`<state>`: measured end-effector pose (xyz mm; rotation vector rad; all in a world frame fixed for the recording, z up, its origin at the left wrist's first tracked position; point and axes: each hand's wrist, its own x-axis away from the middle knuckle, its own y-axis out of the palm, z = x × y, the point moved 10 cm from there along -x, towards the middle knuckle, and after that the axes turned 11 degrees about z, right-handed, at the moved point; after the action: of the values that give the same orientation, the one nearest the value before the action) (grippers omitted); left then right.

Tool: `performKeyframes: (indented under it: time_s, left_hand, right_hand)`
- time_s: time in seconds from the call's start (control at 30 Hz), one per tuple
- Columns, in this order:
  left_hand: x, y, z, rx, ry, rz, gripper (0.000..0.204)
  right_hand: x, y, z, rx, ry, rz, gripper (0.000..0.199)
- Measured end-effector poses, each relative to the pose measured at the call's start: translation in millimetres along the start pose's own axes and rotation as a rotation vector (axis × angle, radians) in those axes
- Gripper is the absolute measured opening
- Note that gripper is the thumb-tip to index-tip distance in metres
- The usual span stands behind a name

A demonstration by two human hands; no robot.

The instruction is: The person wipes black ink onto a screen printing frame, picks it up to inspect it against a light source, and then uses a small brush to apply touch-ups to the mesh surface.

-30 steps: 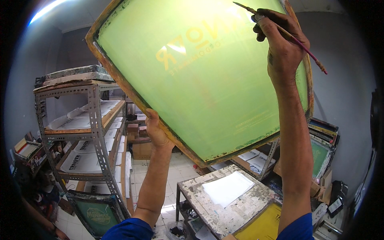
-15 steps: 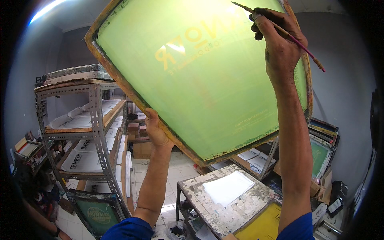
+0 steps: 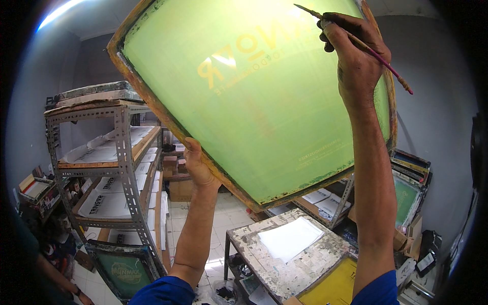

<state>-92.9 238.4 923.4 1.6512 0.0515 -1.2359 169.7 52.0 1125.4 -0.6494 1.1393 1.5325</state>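
Observation:
Raised and tilted in front of me is a screen printing frame (image 3: 244, 152), its light green coated mesh stretched inside a worn, stained wooden border. Pale mirrored lettering shows through the mesh. My left hand (image 3: 201, 165) grips the lower left border, with the thumb on the near side and the fingers hidden behind it. A thin paintbrush (image 3: 309, 11) with a dark tip and a purple handle is pinched in my right hand (image 3: 358, 58), whose fingers are darkly stained. The brush tip points left over the upper mesh; whether it touches cannot be told.
At left stands a metal rack (image 3: 122, 152) loaded with printed white sheets, a small green screen (image 3: 122, 274) leaning below. White paper (image 3: 290, 239) lies on a paint-spattered table (image 3: 244, 236) beneath the frame. More screens (image 3: 406, 198) lean at right. Another person's arm (image 3: 58, 279) shows lower left.
The brush and my right hand have shifted down very slightly. The other person's arm at the lower left has moved a little. My left hand keeps its grip on the frame.

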Motion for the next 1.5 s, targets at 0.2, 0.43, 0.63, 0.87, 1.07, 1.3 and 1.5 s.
performKeyframes:
  time_s: [0.2,0.43,0.63,0.87,1.07,1.3,1.5]
  left_hand:
    - [2,2,2,-0.010,-0.001,-0.014,0.069]
    - [3,7,10,0.060,0.038,0.009,0.058]
    - [6,12,12,0.088,0.021,-0.001,0.059]
    - [8,10,14,0.019,0.023,-0.016,0.066]
    - [7,5,12,-0.002,0.004,-0.019,0.070]
    - [8,4,11,0.005,-0.011,-0.014,0.070]
    - [6,-1,9,0.010,-0.012,-0.023,0.070]
  right_hand:
    - [1,0,-4,0.038,-0.033,0.006,0.017]
    - [-1,-3,-5,0.038,-0.058,0.010,0.017]
    - [-2,-2,-8,0.014,-0.021,0.020,0.016]
    - [-4,-1,-13,-0.007,-0.042,0.008,0.015]
    - [-4,-1,-15,-0.005,-0.033,0.011,0.014]
    - [-3,-1,-14,0.014,-0.055,0.007,0.014]
    - [1,-2,-9,-0.045,-0.034,0.027,0.015]
